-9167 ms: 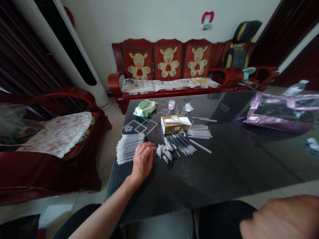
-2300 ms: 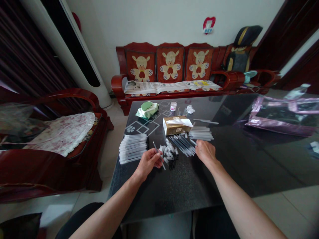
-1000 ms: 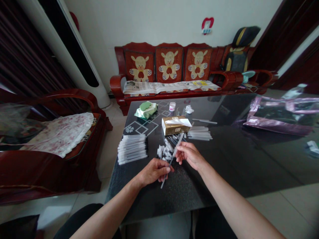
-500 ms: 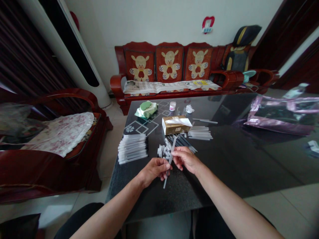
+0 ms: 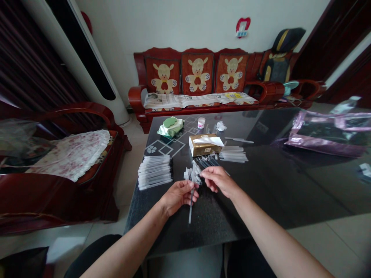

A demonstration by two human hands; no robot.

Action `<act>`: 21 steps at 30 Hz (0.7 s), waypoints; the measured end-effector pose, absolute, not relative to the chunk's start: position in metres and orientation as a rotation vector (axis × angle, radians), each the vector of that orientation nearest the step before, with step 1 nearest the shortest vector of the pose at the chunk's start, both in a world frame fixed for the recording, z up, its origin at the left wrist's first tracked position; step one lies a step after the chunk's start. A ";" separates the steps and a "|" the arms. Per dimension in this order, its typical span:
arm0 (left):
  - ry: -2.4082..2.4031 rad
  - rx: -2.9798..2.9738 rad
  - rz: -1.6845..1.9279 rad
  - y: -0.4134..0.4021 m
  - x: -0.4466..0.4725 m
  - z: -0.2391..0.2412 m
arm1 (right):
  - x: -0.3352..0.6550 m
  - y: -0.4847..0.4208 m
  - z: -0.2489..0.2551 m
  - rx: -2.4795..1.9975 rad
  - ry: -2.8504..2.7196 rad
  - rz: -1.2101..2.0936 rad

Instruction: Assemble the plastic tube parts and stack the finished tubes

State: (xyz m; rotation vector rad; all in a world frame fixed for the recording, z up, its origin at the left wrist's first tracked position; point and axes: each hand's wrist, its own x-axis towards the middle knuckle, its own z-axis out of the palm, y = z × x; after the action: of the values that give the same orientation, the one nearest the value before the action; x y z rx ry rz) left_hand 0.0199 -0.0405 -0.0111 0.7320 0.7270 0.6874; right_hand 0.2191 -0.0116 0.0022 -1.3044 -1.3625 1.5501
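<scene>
Between the thumb and fingers of my left hand [image 5: 182, 195], a translucent white pen barrel [image 5: 190, 212] stands tilted, its lower end above the black tabletop [image 5: 214, 226]. My right hand [image 5: 218, 179] is closed in a pinch just right of the small white pen parts [image 5: 188, 173]; whatever its fingertips hold is too small to name. Thin dark pen refills [image 5: 209, 160] lie behind the right hand, partly covered by it. At the left is a neat row of white pens with black ends [image 5: 155, 172]. More translucent barrels [image 5: 234, 154] lie right of the tissue pack [image 5: 206, 148].
Farther back on the table are a green wipes pack [image 5: 171, 127], a small white jar [image 5: 201, 122] and a crumpled tissue [image 5: 221, 126]. A purple plastic bag [image 5: 327, 135] lies at the right. A wooden sofa [image 5: 197, 77] stands beyond.
My right hand has let go of the pen barrel and moved slightly right. The barrel stays in my left hand, now lower and more upright.
</scene>
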 end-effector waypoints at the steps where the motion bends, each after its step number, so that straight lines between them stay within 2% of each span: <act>1: 0.726 0.698 0.715 -0.040 0.019 -0.009 | 0.226 -0.008 0.002 -1.395 -1.385 1.413; 5: 0.724 0.547 0.818 -0.036 0.017 -0.004 | 0.250 0.003 -0.004 -1.666 -1.635 0.979; 10: 0.748 0.450 0.868 -0.034 0.017 -0.004 | 0.247 -0.004 -0.009 -1.719 -2.081 0.524; 17: 0.739 0.417 0.892 -0.037 0.020 -0.001 | 0.226 -0.010 -0.016 -1.843 -2.183 0.371; 21: 0.709 0.370 0.894 -0.039 0.022 0.002 | 0.224 -0.005 -0.019 -1.812 -2.091 0.443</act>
State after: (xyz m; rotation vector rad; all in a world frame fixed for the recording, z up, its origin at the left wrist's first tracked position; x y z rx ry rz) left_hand 0.0221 -0.0393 0.0019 0.3700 0.7089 0.8936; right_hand 0.2235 -0.0047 -0.0185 -1.8121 -2.0913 0.4428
